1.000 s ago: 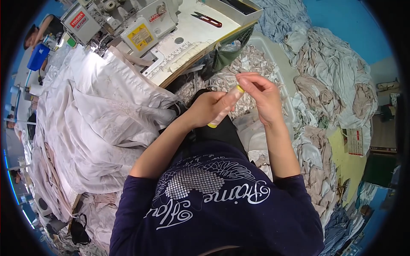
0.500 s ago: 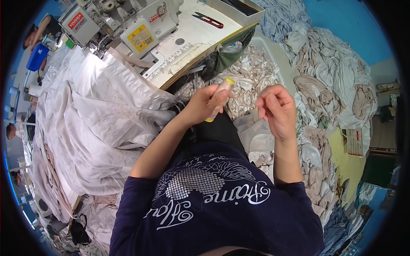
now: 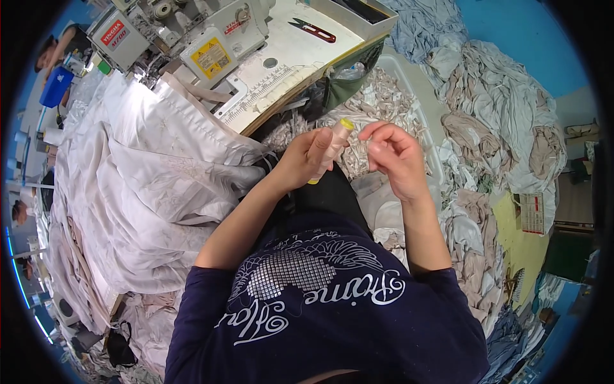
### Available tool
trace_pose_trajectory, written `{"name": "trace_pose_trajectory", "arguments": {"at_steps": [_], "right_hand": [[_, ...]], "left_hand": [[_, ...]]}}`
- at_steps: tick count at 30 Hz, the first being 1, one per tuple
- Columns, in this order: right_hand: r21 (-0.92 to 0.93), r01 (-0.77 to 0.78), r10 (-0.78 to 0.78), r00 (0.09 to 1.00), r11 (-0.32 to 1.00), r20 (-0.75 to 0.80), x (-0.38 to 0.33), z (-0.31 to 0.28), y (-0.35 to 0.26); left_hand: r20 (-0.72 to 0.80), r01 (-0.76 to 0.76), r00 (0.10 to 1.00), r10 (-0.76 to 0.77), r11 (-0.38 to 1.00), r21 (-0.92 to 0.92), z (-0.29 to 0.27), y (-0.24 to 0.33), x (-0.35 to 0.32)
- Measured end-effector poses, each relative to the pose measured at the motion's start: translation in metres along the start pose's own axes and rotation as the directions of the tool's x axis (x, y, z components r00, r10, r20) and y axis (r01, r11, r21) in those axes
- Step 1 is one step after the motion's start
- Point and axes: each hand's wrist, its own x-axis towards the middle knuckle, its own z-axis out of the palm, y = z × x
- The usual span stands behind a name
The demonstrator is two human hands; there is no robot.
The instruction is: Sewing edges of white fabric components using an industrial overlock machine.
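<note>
My left hand (image 3: 307, 157) is wrapped round a tilted spool of pale pinkish thread (image 3: 336, 139) with yellow ends, held above my dark trousers. Just right of the spool, my right hand (image 3: 398, 157) is raised with its fingers curled in and the thumb bent against them. Its fingertips point at the spool but do not touch it. Any thread between those fingers is too fine to make out.
A sewing machine (image 3: 211, 54) stands on a white table (image 3: 281, 48) at the upper left; thread snips (image 3: 312, 30) lie there. White fabric (image 3: 160, 179) drapes off its front edge. A plastic tub (image 3: 425, 128) of cloth scraps is beyond my hands. Piled garments (image 3: 505, 109) lie at right.
My right hand has moved left and closer to the spool, its index finger reaching out further. The left hand keeps the spool in nearly the same place, its thumb shifted slightly.
</note>
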Motion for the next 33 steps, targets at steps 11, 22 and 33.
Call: {"name": "trace_pose_trajectory", "arguments": {"at_steps": [11,22,33], "right_hand": [[0.564,-0.212,0.128,0.974,0.798,0.186,-0.007,-0.020,-0.007],[-0.057,-0.222,0.215,0.972,0.973,-0.098,-0.005,-0.040,0.007],[-0.535,0.084,0.053,0.970,0.841,0.237,0.014,-0.011,-0.029]], "left_hand": [[0.043,0.043,0.998,-0.039,0.996,-0.084,-0.003,-0.002,0.003],[0.228,0.082,0.974,0.000,0.933,-0.351,-0.005,0.014,-0.004],[0.052,-0.034,0.999,0.006,0.838,0.545,0.002,0.020,-0.008]]}}
